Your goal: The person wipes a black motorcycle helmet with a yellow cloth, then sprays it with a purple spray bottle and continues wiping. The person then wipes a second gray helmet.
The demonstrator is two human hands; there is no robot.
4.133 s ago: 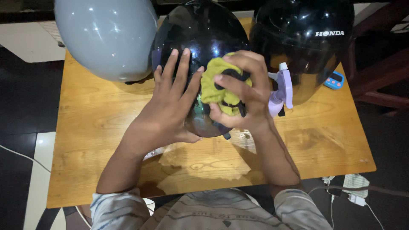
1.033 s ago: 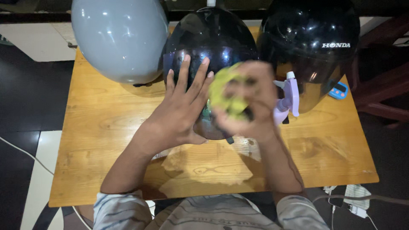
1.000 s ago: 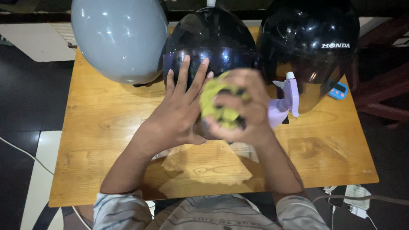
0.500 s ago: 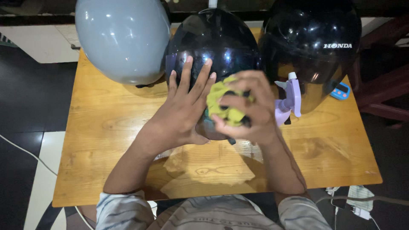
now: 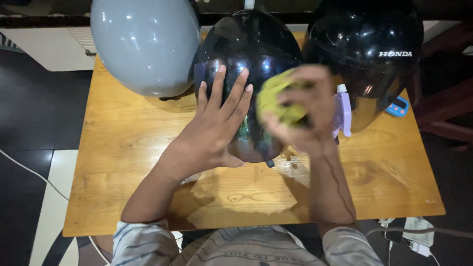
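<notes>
Wooden table [image 5: 123, 143]: three helmets, one grey [image 5: 145, 44], two black; left hand [image 5: 217, 128] flat, grip wide, on middle helmet [image 5: 251, 49]; right hand [image 5: 308, 116] clutching green cloth [image 5: 278, 96].

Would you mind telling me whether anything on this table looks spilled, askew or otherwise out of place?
A wet-looking, glistening patch lies on the wooden table just in front of the middle black helmet, beside the right hand gripping the yellow-green cloth. Nothing else looks odd; all three helmets sit upright.

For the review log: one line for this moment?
left hand: flat on middle black helmet | right hand: rubbing it with green cloth
</notes>
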